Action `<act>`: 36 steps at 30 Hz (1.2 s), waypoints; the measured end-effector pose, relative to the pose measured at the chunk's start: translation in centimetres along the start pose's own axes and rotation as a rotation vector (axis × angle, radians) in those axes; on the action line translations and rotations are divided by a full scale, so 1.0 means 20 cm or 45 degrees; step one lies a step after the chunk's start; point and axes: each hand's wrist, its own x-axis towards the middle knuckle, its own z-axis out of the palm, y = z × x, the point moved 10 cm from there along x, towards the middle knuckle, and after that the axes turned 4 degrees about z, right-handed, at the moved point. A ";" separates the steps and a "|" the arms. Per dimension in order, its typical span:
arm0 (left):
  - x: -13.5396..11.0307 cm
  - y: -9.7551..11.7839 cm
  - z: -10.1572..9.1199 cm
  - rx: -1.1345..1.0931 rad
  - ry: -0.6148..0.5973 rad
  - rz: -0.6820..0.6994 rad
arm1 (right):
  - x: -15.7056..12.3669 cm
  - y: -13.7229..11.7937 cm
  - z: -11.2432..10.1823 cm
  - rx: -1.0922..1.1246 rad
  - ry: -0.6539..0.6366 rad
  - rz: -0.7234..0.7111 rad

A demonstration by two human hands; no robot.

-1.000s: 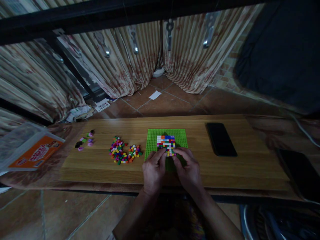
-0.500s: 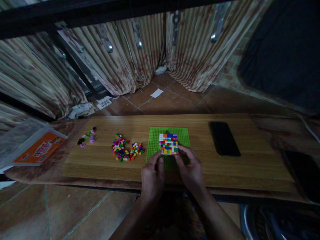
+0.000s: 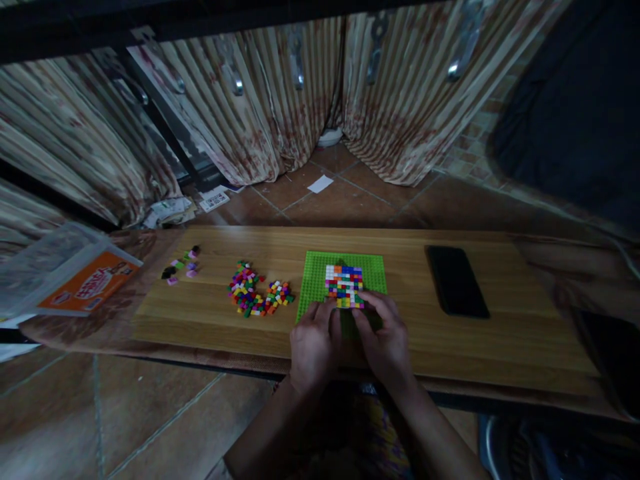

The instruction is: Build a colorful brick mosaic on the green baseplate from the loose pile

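Observation:
A green baseplate [image 3: 315, 273] lies on the wooden board [image 3: 500, 333]. A block of small coloured bricks [image 3: 344, 283] is built on its middle. My left hand [image 3: 314, 343] rests on the plate's near left part, fingertips curled at the lower edge of the brick block. My right hand [image 3: 385, 340] sits beside it on the near right, fingers bent and touching the block's lower right corner. Whether either hand pinches a brick is hidden. A pile of loose coloured bricks [image 3: 257, 297] lies left of the plate.
A few purple, green and black bricks [image 3: 181, 265] lie at the board's far left. A black phone [image 3: 456, 281] lies right of the plate. An orange-labelled clear box [image 3: 83, 283] sits off the left end. A dark device [image 3: 610, 353] at right. Curtains [image 3: 280, 87] hang behind.
Both hands stayed at the block's near edge with small finger shifts. The camera tilted and drifted, so the whole scene sits slightly further right.

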 end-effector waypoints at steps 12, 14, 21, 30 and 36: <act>0.05 0.04 -0.01 0.175 -0.091 0.027 | 0.01 -0.02 0.00 0.005 -0.020 -0.009; 0.06 0.04 -0.02 0.108 -0.075 0.015 | 0.01 -0.02 0.00 0.023 -0.006 0.002; 0.14 -0.07 -0.02 -0.284 -0.056 -0.207 | 0.00 -0.01 0.00 0.078 0.013 0.015; 0.16 -0.12 0.01 -0.361 -0.054 -0.368 | 0.00 0.01 0.01 0.090 0.028 0.005; 0.13 -0.11 -0.04 -0.473 -0.018 -0.341 | 0.00 0.03 0.00 0.110 0.029 0.070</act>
